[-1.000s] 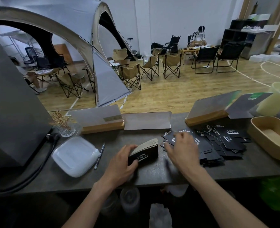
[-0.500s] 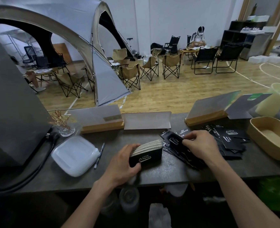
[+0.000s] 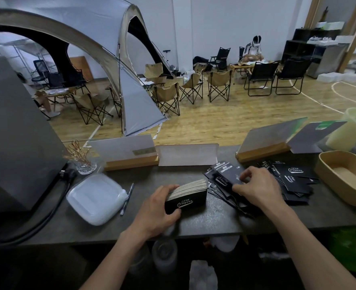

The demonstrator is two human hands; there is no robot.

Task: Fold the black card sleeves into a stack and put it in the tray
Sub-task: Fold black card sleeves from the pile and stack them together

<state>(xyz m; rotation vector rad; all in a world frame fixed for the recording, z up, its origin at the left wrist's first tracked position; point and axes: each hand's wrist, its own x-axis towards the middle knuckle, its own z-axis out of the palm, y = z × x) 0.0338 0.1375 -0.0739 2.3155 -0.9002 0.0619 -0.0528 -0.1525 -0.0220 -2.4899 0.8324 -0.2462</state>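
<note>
Gripping stack [image 3: 185, 194], left hand [image 3: 159, 208] closed

Black stack [image 3: 185, 196] upright; loose sleeves [image 3: 294, 181] beside tray [image 3: 327, 183].

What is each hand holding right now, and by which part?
The left hand grips the stack of folded sleeves at its left end. The right hand pinches one flat black sleeve at its right edge with the fingers.
</note>
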